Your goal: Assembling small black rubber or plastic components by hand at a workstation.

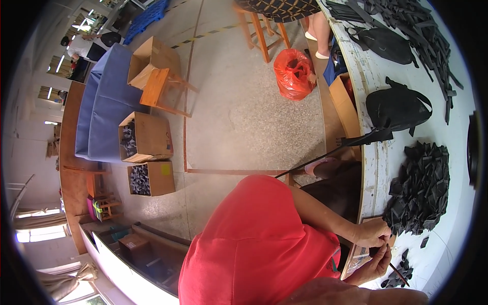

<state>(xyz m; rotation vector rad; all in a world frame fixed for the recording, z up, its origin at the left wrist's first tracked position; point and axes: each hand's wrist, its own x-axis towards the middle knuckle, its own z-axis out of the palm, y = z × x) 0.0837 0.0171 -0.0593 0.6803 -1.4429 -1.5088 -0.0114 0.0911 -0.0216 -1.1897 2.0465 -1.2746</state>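
Stick [400,275], thin and brown, at right hand [375,266], inner end hidden

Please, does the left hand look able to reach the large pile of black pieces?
Probably yes: the left hand is right beside the large pile, with nothing visible between them, though it seems busy close to the right hand.
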